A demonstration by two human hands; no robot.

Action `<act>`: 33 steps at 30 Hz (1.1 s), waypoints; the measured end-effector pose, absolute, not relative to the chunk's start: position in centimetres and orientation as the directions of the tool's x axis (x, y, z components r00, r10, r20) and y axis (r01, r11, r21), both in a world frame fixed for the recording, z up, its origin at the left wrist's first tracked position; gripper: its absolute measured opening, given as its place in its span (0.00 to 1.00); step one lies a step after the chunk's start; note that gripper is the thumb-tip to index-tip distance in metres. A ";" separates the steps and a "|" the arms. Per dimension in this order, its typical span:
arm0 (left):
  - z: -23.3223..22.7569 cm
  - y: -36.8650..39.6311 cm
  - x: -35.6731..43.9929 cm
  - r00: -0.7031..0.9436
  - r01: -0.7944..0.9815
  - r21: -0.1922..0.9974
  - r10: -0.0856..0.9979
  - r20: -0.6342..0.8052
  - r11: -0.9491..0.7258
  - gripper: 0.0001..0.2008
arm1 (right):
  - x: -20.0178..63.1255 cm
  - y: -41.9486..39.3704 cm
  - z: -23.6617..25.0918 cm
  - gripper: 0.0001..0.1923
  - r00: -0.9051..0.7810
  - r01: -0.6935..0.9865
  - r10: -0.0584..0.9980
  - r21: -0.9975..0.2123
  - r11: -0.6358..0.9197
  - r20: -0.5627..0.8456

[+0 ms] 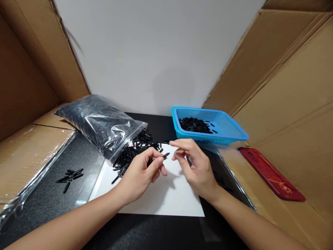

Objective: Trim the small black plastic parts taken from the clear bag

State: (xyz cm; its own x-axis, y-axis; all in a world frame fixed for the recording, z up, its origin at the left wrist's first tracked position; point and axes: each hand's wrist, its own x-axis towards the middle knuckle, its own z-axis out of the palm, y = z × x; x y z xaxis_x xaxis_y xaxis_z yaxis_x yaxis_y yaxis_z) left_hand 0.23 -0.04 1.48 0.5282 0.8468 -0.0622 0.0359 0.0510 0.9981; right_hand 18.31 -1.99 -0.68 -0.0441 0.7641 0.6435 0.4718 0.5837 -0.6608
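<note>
My left hand (145, 166) pinches a small, slim black plastic piece (166, 155) between thumb and fingers, its far end sticking out to the right. Just right of it, my right hand (194, 166) is raised with the fingers curved and apart, and nothing shows between them. Both hands are over a white sheet of paper (161, 199). Behind my left hand lies a loose pile of similar black pieces (127, 156), partly hidden by it. That pile reaches the mouth of a clear zip bag (104, 121) full of black pieces.
A blue plastic basket (231, 130) at the back right holds more black pieces. Several separate pieces (69, 177) lie on the dark tabletop (85, 156) at left. A red phone case (270, 173) rests on cardboard at right. Cardboard walls (293, 86) flank both sides.
</note>
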 end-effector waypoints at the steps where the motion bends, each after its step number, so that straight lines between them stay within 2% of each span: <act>1: 1.4 0.1 0.2 0.534 0.044 0.998 0.843 -0.064 0.048 0.13 | 18.2 -2.0 -0.7 0.13 -0.071 0.451 0.758 -0.657 0.605 0.649; 3: 1.3 0.2 0.1 0.551 0.051 0.997 0.831 -0.082 0.064 0.15 | 17.9 -2.0 -0.7 0.10 -0.079 0.416 0.778 -0.689 0.594 0.623; 7: 1.2 0.6 0.2 0.575 0.013 0.987 0.806 -0.141 0.163 0.17 | 17.6 -2.1 -0.8 0.04 0.054 0.279 0.882 -0.855 0.437 0.468; 9: 1.2 0.7 0.2 0.557 -0.018 0.973 0.811 -0.181 0.229 0.16 | 17.6 -2.2 -0.9 0.03 0.103 0.219 0.904 -0.896 0.386 0.414; 20: 2.3 1.0 0.0 0.495 -0.140 0.839 0.771 -0.401 0.526 0.11 | 17.7 -2.3 -0.6 0.03 0.146 0.148 0.905 -0.913 0.379 0.399; 27: 2.2 0.9 0.1 0.512 -0.203 0.833 0.781 -0.357 0.514 0.04 | 17.6 -2.3 -0.8 0.03 0.139 0.135 0.920 -0.928 0.348 0.365; 30: 1.9 0.9 0.1 0.523 -0.228 0.851 0.797 -0.303 0.473 0.11 | 17.2 -2.4 -0.5 0.01 0.109 0.050 0.934 -0.940 0.336 0.340; 33: 1.6 1.0 0.1 0.502 -0.265 0.867 0.828 -0.250 0.422 0.13 | 17.1 -2.5 -0.4 0.05 0.041 -0.083 0.966 -0.962 0.259 0.256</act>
State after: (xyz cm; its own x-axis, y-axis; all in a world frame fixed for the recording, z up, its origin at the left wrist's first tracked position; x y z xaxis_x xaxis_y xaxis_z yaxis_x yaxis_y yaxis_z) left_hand 0.14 1.00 1.57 0.5025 0.8277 -0.2497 -0.2646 0.4222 0.8670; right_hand 17.13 -2.45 -0.37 0.0412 0.9658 0.2561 -0.0829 0.2588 -0.9624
